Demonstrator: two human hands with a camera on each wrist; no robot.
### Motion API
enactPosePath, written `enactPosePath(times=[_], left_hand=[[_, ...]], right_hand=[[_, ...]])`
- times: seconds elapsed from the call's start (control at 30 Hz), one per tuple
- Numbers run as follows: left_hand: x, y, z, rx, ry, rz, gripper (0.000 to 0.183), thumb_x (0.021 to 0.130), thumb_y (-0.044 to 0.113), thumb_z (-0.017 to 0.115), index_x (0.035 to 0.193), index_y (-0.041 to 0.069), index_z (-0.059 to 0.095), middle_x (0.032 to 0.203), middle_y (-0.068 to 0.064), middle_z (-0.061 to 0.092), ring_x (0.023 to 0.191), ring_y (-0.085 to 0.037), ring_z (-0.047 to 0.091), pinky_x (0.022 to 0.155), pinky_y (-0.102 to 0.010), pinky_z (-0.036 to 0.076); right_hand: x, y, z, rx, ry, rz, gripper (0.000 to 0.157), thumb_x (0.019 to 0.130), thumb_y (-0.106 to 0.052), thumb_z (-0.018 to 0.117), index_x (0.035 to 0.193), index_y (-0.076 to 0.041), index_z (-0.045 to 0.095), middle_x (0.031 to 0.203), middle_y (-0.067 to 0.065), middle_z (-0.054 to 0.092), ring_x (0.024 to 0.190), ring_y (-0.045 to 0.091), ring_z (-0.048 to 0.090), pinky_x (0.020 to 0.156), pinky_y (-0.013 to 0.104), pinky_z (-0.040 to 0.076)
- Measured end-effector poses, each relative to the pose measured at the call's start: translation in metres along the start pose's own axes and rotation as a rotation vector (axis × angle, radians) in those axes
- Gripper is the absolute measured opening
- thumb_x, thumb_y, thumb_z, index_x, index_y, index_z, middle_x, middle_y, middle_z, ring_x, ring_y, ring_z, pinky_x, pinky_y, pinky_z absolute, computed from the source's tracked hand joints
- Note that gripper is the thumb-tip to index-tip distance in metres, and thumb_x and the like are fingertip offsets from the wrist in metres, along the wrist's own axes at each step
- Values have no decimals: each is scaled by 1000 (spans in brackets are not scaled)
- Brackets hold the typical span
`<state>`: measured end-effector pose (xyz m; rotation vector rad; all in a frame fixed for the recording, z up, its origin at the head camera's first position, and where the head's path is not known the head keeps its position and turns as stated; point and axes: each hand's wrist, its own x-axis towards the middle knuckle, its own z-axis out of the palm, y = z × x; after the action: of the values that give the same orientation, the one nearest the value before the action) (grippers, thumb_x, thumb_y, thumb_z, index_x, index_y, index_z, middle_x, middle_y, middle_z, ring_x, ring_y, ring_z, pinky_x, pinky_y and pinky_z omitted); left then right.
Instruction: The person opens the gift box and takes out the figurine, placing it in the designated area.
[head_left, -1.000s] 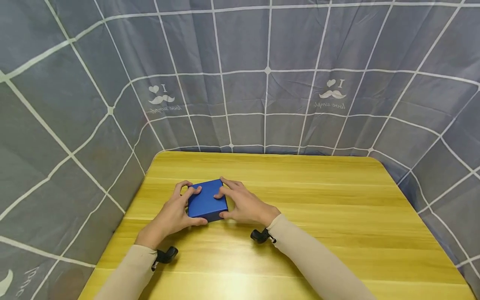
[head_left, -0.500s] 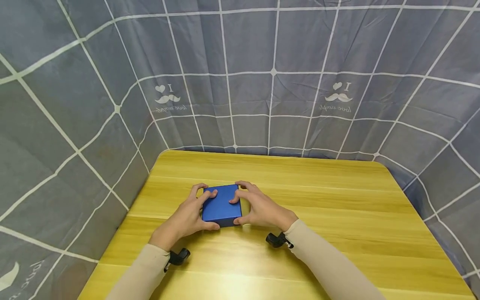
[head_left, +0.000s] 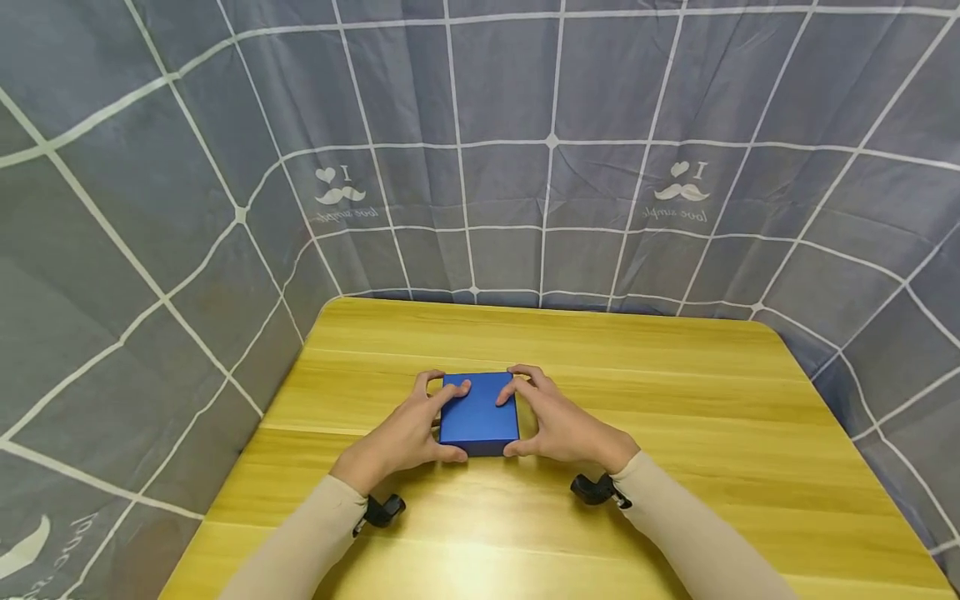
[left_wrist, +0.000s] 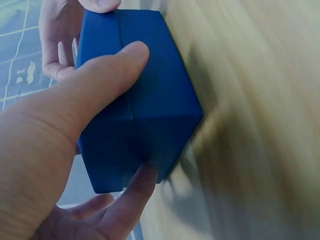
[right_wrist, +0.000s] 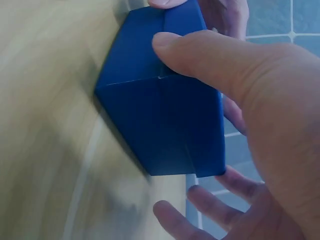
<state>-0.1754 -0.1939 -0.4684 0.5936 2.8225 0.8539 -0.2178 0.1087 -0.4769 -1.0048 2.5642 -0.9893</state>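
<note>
A blue box (head_left: 479, 410), with a seam between lid and base in both wrist views, is held between the two hands over the table. My left hand (head_left: 401, 437) grips its left side, the thumb on the near face and a fingertip on the side wall in the left wrist view. From the right, my right hand (head_left: 566, 421) grips the box, thumb (right_wrist: 175, 47) on the near face and index finger bent over the top. The far fingers of both hands reach around the back corners. Whether the box touches the tabletop I cannot tell.
The yellow wood-grain table (head_left: 675, 433) spreads out around the hands. A grey curtain (head_left: 502, 192) with white grid lines surrounds its back and sides. Small black cameras are strapped to the left wrist (head_left: 384, 510) and the right wrist (head_left: 592, 490).
Both hands have carried the box to the right across the table, and it has turned from slanted to nearly square with the table's back edge. The head view has shifted slightly too.
</note>
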Motion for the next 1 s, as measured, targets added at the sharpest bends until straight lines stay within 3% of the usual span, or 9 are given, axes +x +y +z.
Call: enactPosePath(times=[0.1, 0.23, 0.3, 0.5, 0.7, 1.0], left_hand=[[5, 5, 9, -28, -11, 5, 106, 93, 41, 102, 181, 21, 45, 182, -35, 27, 137, -49, 72, 116, -59, 62], [8, 11, 18, -46, -20, 9, 107, 93, 39, 103, 181, 23, 44, 182, -33, 27, 133, -46, 75, 115, -58, 63], [10, 15, 21, -55, -24, 11, 108, 92, 39, 103, 182, 23, 44, 183, -33, 26, 131, -45, 75, 115, -59, 62], [17, 27, 29, -71, -24, 37, 109, 93, 38, 103, 182, 21, 43, 182, -34, 26, 127, -45, 76, 114, -59, 62], [24, 36, 37, -62, -18, 42, 109, 92, 37, 103, 182, 22, 43, 181, -34, 28, 124, -41, 76, 111, -55, 64], [34, 46, 43, -44, -24, 80, 106, 93, 40, 102, 180, 21, 45, 179, -39, 33, 145, -59, 66, 116, -63, 61]], right_hand=[[-9, 5, -5, -11, 10, 29, 83, 94, -39, 102, 159, -23, 55, 187, 17, 30, 169, 44, 42, 128, 63, 52], [-19, 9, -9, -22, 14, 70, 122, 92, -48, 101, 184, -12, 29, 186, 18, 30, 163, 42, 51, 127, 62, 53], [-23, 10, -10, -14, 6, 88, 129, 92, -49, 101, 187, -11, 22, 187, 18, 28, 161, 43, 54, 126, 62, 54], [-37, 17, -18, 49, 11, 98, 125, 92, -42, 103, 185, -9, 26, 189, 19, 22, 159, 48, 57, 125, 63, 55], [-49, 28, -22, 80, 14, 137, 125, 92, -49, 102, 185, -16, 26, 185, 18, 37, 158, 46, 60, 125, 64, 55], [-61, 38, -28, 118, 36, 153, 125, 90, -44, 104, 184, -20, 26, 180, 18, 44, 152, 43, 65, 121, 57, 60]])
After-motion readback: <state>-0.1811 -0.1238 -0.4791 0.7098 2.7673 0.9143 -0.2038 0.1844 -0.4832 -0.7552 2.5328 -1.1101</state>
